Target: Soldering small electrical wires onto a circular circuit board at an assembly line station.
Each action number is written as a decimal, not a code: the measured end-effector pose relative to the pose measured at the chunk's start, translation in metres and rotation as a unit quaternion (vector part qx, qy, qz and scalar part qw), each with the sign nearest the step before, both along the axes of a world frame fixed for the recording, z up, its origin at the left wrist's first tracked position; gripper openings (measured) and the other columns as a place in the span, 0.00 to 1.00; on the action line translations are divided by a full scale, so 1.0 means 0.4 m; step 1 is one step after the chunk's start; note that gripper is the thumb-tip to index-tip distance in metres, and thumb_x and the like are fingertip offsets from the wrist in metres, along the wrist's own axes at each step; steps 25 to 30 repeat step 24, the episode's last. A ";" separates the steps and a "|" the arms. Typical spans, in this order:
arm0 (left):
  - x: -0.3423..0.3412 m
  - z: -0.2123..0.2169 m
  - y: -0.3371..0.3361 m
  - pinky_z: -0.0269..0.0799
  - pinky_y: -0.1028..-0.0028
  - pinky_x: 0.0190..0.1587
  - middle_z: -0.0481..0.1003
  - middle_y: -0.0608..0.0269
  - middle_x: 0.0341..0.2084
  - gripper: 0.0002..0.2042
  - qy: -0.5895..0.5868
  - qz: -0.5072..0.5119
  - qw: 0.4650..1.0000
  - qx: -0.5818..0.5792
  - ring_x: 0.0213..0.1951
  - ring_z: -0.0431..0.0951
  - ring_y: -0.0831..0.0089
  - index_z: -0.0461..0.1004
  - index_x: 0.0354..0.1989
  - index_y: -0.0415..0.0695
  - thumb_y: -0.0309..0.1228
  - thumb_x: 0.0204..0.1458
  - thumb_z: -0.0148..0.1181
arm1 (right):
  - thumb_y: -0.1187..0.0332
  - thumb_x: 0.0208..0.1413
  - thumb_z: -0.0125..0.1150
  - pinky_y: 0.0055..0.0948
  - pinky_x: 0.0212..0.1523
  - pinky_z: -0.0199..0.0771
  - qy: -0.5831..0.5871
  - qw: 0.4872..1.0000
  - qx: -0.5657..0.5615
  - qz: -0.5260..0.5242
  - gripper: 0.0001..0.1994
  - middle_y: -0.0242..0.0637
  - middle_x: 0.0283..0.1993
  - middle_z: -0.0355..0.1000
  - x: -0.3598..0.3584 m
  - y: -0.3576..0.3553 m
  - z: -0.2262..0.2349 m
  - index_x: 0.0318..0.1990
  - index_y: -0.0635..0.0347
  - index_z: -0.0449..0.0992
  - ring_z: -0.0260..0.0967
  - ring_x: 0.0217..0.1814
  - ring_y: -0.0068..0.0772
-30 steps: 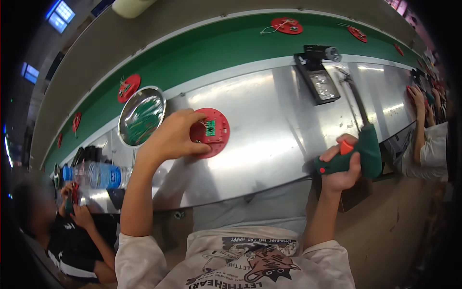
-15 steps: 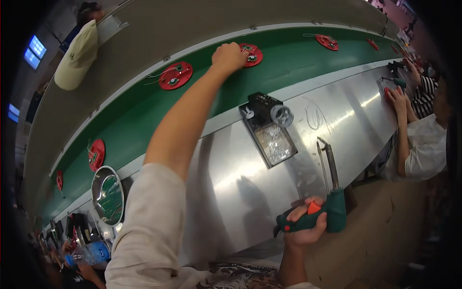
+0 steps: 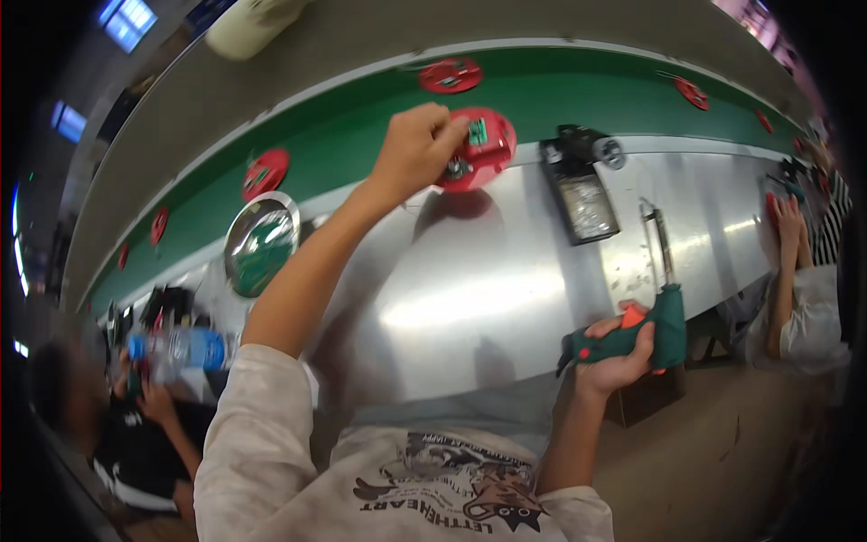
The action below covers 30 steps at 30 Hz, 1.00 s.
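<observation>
My left hand (image 3: pixel 414 146) grips a round red disc (image 3: pixel 495 161) by its left edge, above the near edge of the green strip. The disc bears a small green circuit board and other small parts; the fingertips partly hide it. Lower right, my right hand (image 3: pixel 621 369) is wrapped round the handle of a dark green soldering gun (image 3: pixel 670 327) with an orange-red trigger. Its metal tip and a thin tube beside it point away from me. Beyond the tip, a black soldering stand (image 3: pixel 578 203) with a clear reel (image 3: pixel 609 152) rests on the metal table.
More red discs (image 3: pixel 452 76) lie along the green strip (image 3: pixel 357 135). A round shiny mirror-like dish (image 3: pixel 262 244) stands left on the metal table (image 3: pixel 470 307). A clear bottle (image 3: pixel 185 348) is nearer left. Other people work at both ends; a pale cap (image 3: pixel 257 25) shows at the top.
My left hand has lifted the red disc off the green strip and drawn it toward me over the table. My right hand keeps hold of the soldering gun. The whole view has shifted.
</observation>
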<state>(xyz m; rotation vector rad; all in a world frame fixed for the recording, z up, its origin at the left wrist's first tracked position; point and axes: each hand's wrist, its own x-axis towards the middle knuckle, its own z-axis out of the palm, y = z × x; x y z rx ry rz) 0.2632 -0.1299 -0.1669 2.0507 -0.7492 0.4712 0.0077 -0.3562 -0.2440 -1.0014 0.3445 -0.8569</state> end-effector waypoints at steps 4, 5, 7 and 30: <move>-0.235 -0.073 0.165 0.64 0.64 0.26 0.69 0.53 0.17 0.15 0.021 -0.013 0.998 0.064 0.21 0.69 0.62 0.71 0.21 0.36 0.31 0.56 0.62 | 0.54 0.68 0.41 0.29 0.22 0.68 0.012 0.999 -0.015 -0.031 0.21 0.39 0.22 0.67 0.008 0.006 0.011 0.44 0.67 0.70 0.61 0.17 0.29; -0.284 -0.101 0.203 0.65 0.61 0.29 0.68 0.52 0.17 0.13 -0.002 -0.019 0.994 0.112 0.24 0.70 0.57 0.71 0.20 0.37 0.30 0.55 0.61 | 0.54 0.68 0.41 0.28 0.23 0.68 0.011 0.999 -0.026 -0.015 0.21 0.38 0.22 0.67 0.003 0.016 0.019 0.43 0.67 0.71 0.62 0.18 0.29; -0.352 -0.131 0.263 0.65 0.61 0.31 0.69 0.53 0.17 0.14 0.014 -0.007 0.993 0.121 0.26 0.70 0.57 0.71 0.19 0.38 0.30 0.55 0.61 | 0.54 0.68 0.42 0.28 0.24 0.68 0.014 0.999 -0.030 -0.006 0.21 0.38 0.22 0.67 0.002 0.023 0.019 0.43 0.67 0.72 0.62 0.19 0.28; -0.391 0.022 0.499 0.67 0.52 0.51 0.73 0.44 0.42 0.22 0.031 0.244 0.948 0.203 0.44 0.73 0.50 0.75 0.54 0.38 0.43 0.61 0.56 | 0.51 0.67 0.45 0.24 0.27 0.67 0.063 0.997 -0.023 0.024 0.24 0.34 0.19 0.66 -0.009 0.015 0.010 0.47 0.67 0.75 0.63 0.21 0.27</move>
